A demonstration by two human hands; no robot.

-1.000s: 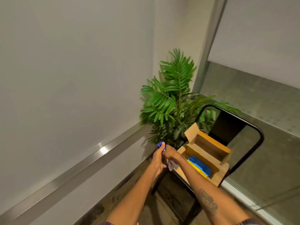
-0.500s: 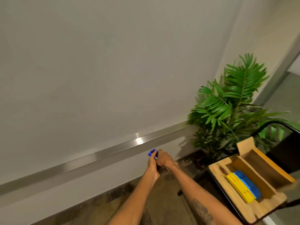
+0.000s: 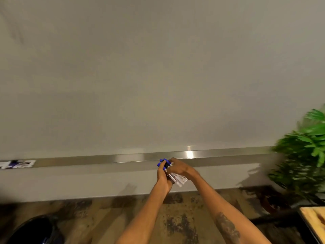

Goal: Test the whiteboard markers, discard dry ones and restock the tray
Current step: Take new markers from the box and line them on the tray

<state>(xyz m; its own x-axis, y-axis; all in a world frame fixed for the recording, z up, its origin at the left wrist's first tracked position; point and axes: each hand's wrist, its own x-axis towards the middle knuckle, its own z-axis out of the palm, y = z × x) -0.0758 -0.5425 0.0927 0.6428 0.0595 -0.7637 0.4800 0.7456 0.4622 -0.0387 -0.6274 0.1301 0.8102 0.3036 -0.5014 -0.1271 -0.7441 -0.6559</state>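
The left hand (image 3: 162, 175) and right hand (image 3: 179, 167) together grip a bundle of blue-capped markers (image 3: 164, 162). Its clear wrapper (image 3: 177, 178) hangs below, just in front of the whiteboard's metal tray (image 3: 123, 158). Assessment: restocking has begun, but no marker from the bundle is on the tray yet. Both forearms reach forward, converging at tray height.

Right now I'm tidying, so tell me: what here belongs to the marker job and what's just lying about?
Job: blue markers and wrapper, held in left hand and right hand; whiteboard; tray.
Lying about: plant; wooden box.
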